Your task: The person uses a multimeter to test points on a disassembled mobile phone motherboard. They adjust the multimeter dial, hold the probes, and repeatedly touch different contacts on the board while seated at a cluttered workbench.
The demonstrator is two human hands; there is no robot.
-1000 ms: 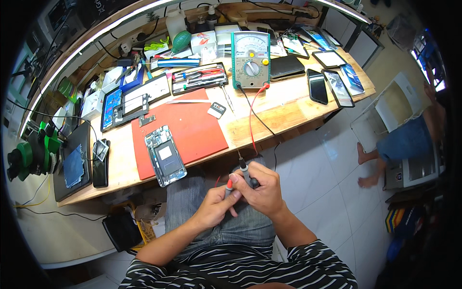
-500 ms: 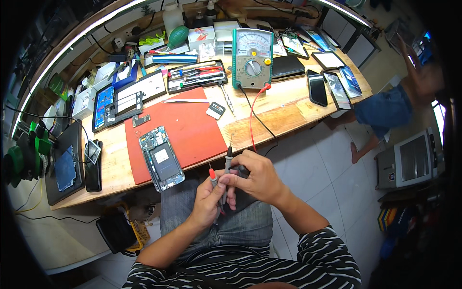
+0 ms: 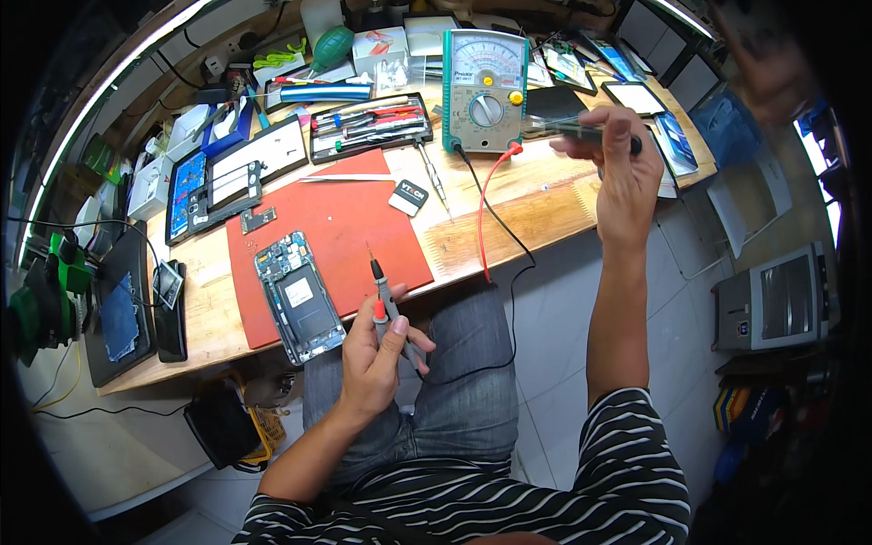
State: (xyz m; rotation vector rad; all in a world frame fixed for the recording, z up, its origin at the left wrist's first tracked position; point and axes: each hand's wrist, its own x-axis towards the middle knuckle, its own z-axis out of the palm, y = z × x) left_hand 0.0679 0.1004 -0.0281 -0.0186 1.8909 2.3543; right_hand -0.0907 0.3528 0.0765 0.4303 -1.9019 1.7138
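Note:
My left hand (image 3: pixel 371 368), above my lap, is closed around a pair of multimeter probes. The black-collared probe (image 3: pixel 381 280) points up, with the red-collared one (image 3: pixel 380 312) beside it. My right hand (image 3: pixel 627 186) is raised over the right part of the bench. It grips a dark-handled tool (image 3: pixel 589 134), blurred, with a thin shaft like a screwdriver's. Behind that tool stands the green-edged analog multimeter (image 3: pixel 484 95), black and red leads plugged in. An opened phone body (image 3: pixel 313 309) rests on the red mat (image 3: pixel 368 232), its lower end at the bench's front edge.
A small circuit board (image 3: pixel 258 219) and white tweezers (image 3: pixel 350 178) lie on the mat. Behind it are a tool tray (image 3: pixel 371 129) and a black tray with phone parts (image 3: pixel 286 150). Phones lie at the right. A black lead (image 3: pixel 514 300) hangs down to my lap.
My right hand has left the probes and swung up and right with the dark tool. My left hand has shifted slightly left, holding both probes. At the right, another person has moved.

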